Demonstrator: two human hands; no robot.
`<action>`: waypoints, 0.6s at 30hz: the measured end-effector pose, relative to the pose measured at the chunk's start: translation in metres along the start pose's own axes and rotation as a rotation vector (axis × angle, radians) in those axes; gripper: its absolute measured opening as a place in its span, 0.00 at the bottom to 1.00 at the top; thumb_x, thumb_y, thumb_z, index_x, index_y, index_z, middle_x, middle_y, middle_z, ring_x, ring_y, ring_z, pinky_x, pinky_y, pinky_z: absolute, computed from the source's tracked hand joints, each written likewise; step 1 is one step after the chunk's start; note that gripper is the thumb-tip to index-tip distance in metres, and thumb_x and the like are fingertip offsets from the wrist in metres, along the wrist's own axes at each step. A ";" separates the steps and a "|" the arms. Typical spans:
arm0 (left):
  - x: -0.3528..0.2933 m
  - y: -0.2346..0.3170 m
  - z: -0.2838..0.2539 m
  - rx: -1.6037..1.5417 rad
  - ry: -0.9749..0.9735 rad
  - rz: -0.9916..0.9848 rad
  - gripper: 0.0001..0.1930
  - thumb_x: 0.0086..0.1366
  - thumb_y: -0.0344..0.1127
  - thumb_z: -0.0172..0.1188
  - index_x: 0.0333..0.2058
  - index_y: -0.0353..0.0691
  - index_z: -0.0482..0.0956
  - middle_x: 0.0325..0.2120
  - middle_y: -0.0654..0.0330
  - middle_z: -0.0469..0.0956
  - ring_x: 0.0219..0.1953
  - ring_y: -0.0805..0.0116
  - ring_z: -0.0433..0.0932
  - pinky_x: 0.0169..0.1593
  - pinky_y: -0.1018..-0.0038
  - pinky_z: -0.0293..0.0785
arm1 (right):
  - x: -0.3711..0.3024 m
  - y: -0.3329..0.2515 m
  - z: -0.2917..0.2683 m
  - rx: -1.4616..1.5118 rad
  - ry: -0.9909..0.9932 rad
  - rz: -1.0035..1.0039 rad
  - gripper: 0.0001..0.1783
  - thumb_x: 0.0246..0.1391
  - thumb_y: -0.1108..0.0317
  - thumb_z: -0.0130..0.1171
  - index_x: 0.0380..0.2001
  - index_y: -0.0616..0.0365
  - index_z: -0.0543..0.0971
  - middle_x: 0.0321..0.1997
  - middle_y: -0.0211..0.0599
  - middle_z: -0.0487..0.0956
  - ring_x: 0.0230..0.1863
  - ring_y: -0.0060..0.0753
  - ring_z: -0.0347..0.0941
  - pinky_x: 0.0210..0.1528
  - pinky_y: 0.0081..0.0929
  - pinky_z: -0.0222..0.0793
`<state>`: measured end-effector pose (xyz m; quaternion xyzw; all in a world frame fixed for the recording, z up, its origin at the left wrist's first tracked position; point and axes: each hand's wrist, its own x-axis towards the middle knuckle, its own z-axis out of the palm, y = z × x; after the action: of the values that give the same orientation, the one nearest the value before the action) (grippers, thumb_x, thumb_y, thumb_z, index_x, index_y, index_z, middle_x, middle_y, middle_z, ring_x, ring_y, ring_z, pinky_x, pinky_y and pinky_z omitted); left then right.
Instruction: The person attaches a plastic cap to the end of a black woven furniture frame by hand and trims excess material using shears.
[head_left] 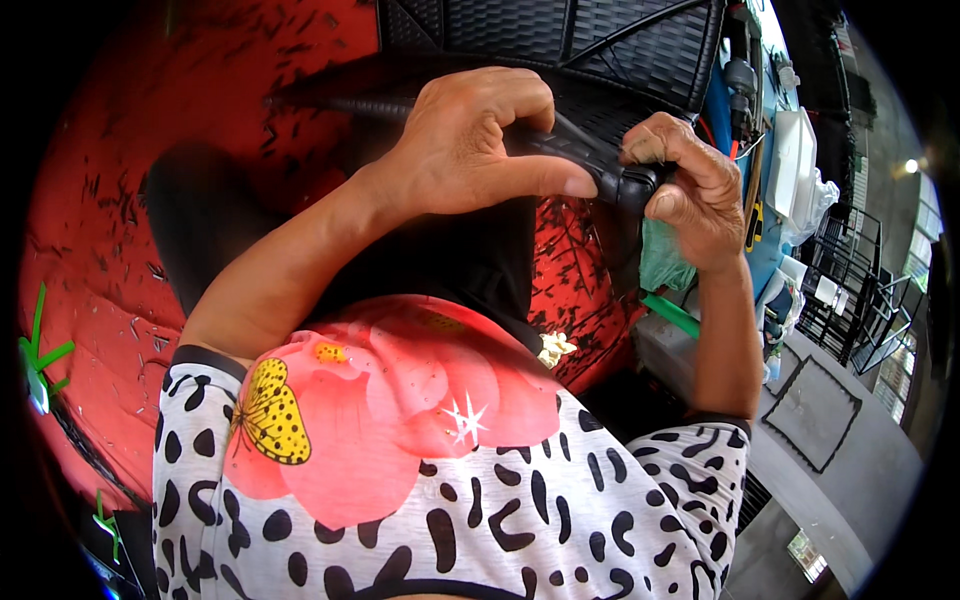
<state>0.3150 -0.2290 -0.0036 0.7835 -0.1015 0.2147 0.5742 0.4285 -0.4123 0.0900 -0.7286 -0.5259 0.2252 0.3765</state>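
A black woven wicker furniture piece [568,148] lies across my lap, with one narrow edge running between my hands. My left hand [462,140] grips this edge, its thumb stretched along the near side and its fingers curled over the far side. At the right end, the thumb and bent fingers of my right hand [697,190] close around the black corner [636,185]. Whether a loose strand is also pinched there cannot be made out. Behind my hands stands a larger woven panel [510,28] with diagonal bars, seemingly part of the same piece.
Black scraps litter a red sheet [110,230] at left and below the piece. Right of my right hand are a green plastic bag [664,258], a green strip [670,314], white containers [793,165] and black metal frames [850,270]. Green straps [42,355] lie at far left.
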 end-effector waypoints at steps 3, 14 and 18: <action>-0.003 0.000 0.001 -0.038 0.000 0.010 0.22 0.42 0.46 0.70 0.20 0.37 0.67 0.18 0.62 0.63 0.21 0.71 0.63 0.26 0.77 0.60 | 0.003 -0.005 -0.006 0.099 -0.119 0.089 0.21 0.41 0.55 0.63 0.28 0.66 0.77 0.29 0.34 0.75 0.31 0.25 0.70 0.37 0.20 0.64; -0.007 0.002 0.005 -0.056 0.012 0.021 0.21 0.38 0.44 0.72 0.22 0.37 0.70 0.20 0.61 0.67 0.22 0.68 0.67 0.26 0.76 0.61 | 0.023 -0.017 -0.020 0.315 -0.379 0.475 0.18 0.39 0.62 0.66 0.28 0.67 0.77 0.30 0.29 0.72 0.28 0.15 0.66 0.29 0.13 0.64; -0.008 0.014 0.009 -0.005 0.166 0.239 0.20 0.42 0.39 0.68 0.35 0.38 0.77 0.32 0.56 0.75 0.30 0.62 0.74 0.32 0.73 0.66 | 0.025 -0.018 -0.019 0.327 -0.371 0.474 0.17 0.37 0.63 0.67 0.27 0.67 0.77 0.29 0.29 0.73 0.29 0.17 0.67 0.31 0.14 0.63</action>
<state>0.3044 -0.2422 0.0023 0.7438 -0.1470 0.3454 0.5530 0.4401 -0.3914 0.1177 -0.7073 -0.3584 0.5164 0.3235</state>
